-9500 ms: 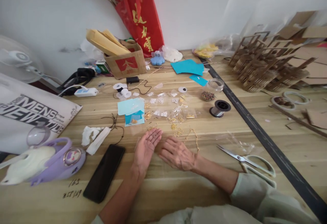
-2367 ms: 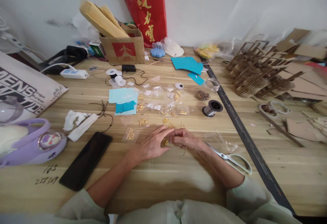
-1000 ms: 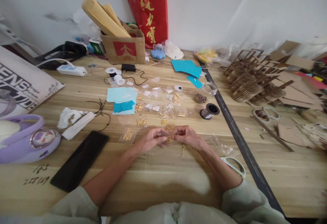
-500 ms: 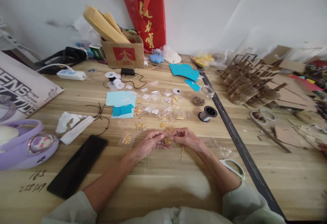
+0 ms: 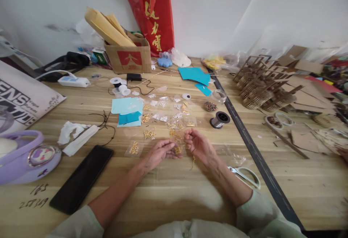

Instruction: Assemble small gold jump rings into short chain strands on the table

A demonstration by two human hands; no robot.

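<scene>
Resting on the wooden worktop (image 5: 174, 194), the left hand (image 5: 160, 151) curls its fingers over a small pile of gold beads (image 5: 177, 150); whether it pinches any is too small to tell. The right hand (image 5: 198, 144) lies palm-up, fingers loosely curled; anything it may hold is hidden. Scissors (image 5: 246, 175) are partly cut off by the right forearm.

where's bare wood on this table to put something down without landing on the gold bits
Bare wood lies near the edge, between the black phone and the left hand, and right of the dark strip below the cardboard scraps. It is crowded from the right hand back to the cardboard box, where small packets lie.
</scene>
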